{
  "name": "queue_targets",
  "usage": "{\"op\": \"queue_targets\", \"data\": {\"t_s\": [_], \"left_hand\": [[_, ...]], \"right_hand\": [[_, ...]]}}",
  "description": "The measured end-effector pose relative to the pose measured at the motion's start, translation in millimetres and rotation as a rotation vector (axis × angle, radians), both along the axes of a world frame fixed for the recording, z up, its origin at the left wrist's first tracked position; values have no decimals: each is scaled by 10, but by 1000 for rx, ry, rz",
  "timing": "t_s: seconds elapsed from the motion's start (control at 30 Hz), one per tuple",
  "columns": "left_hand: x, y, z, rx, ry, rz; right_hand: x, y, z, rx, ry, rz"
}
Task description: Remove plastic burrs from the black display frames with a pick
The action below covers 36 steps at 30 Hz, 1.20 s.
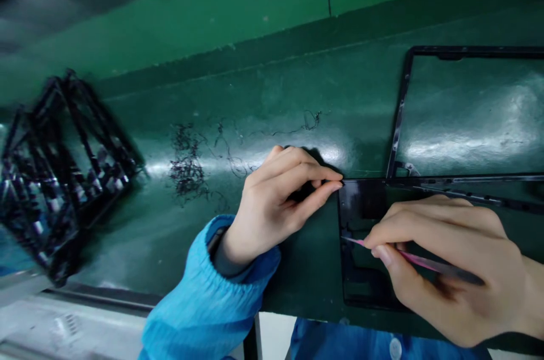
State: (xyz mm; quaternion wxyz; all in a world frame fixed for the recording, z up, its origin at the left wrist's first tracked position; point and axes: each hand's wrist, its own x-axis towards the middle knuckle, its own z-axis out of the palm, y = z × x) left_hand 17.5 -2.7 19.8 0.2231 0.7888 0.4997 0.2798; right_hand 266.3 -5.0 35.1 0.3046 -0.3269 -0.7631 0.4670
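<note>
Our thin black square-cornered frame [342,261], lying on the green tabletop [140,252], far left corner pinched in our left hand [276,195], our slim pink tool [419,261], gripped slantwise in our right hand [450,258], narrow point at the frame's left side

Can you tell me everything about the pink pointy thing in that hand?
The pink tool is long and slim, partly pink and darker toward its back end, with a thin, pale, pointed tip. I can't tell its material. The right hand holds it at a slant between thumb and fingers, tip aimed at a side edge of the dark frame. Whether it touches there isn't clear.
</note>
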Motion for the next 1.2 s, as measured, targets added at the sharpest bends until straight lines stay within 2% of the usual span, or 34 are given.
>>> {"op": "queue_targets", "data": {"t_s": [0.13, 0.23, 0.3, 0.37, 0.47, 0.63, 0.87, 1.0, 1.2], "left_hand": [[23, -119, 83, 63, 4, 113], [83, -411, 194, 73, 60, 245], [164, -648, 238, -38, 67, 268], [279, -847, 234, -115, 48, 308], [472, -1000, 167, -115, 89, 417], [681, -1039, 76, -44, 148, 529], [779, -1076, 74, -3, 170, 617], [815, -1040, 92, 30, 249, 573], [804, -944, 75, 92, 538, 468]], "right_hand": [[-5, 19, -11, -16, 60, -14], [-2, 39, -29, -14, 129, 1], [1, 45, -47, -7, 145, -7], [0, 41, -72, 18, 133, -25], [-9, 20, -119, 69, 101, -51], [-30, -13, -169, 141, 96, -37], [-36, -39, -196, 273, 41, 41], [-47, -81, -225, 372, -44, 115], [-63, -163, -257, 611, -224, 109]]}}
